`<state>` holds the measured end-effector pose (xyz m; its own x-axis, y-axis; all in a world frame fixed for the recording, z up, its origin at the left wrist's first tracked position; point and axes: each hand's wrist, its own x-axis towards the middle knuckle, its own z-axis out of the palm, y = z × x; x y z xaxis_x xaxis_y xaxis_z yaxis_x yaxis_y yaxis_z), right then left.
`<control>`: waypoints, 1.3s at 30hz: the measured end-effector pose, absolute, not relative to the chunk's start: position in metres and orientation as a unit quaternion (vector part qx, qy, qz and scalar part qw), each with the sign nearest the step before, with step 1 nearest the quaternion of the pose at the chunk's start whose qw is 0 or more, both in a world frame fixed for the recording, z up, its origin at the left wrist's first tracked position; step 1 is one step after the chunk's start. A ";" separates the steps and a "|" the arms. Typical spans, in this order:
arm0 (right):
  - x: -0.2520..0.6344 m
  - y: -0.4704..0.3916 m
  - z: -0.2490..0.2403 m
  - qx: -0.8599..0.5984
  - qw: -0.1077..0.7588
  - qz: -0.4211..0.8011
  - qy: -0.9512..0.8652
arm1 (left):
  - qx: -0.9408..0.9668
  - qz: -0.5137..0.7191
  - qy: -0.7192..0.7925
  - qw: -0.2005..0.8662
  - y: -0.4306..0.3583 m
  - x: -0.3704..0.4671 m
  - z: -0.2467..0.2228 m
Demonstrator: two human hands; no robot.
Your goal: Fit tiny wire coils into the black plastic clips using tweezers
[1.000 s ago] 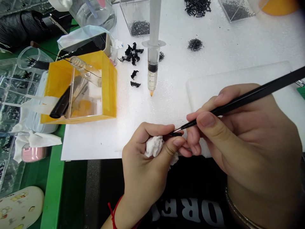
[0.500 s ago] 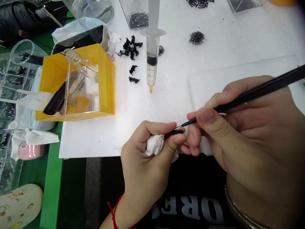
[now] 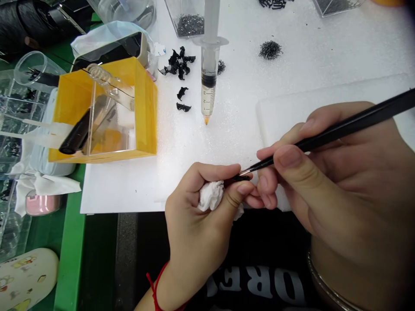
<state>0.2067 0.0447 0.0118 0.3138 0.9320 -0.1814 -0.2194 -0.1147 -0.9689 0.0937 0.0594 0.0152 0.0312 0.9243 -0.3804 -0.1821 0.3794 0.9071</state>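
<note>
Between thumb and forefinger, my left hand (image 3: 201, 220) pinches a small black plastic part (image 3: 244, 177), mostly covered by the fingertips. A crumpled white tissue (image 3: 211, 195) is tucked into the same palm. My right hand (image 3: 327, 172) is closed around black tweezers (image 3: 350, 118), held like a pen. Their fine metal tip meets the black part at my left fingertips; exactly what it touches there is too small to make out. Beyond my hands, a syringe (image 3: 208, 93) with an amber tip points down toward the white foam sheet (image 3: 181, 142).
Left of the syringe lie several black plastic pieces (image 3: 180, 65). Small piles of tiny dark parts (image 3: 270, 50) sit farther back, near a clear box (image 3: 189, 26). A yellow divided box (image 3: 145, 116) holding tools stands at the left, with a phone (image 3: 110, 52) behind it.
My right hand and the tweezers have shifted slightly to the right. My left hand keeps its pinch on the black part. The whole view has moved very little.
</note>
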 end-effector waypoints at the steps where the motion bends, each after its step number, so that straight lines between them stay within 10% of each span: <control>1: 0.207 0.045 0.012 -0.562 0.585 0.492 -0.317 | 0.342 0.438 0.539 0.633 0.060 0.094 0.015; 39: 0.204 0.050 0.009 -0.597 0.576 0.440 -0.345 | 0.335 0.455 0.515 0.645 0.060 0.094 0.011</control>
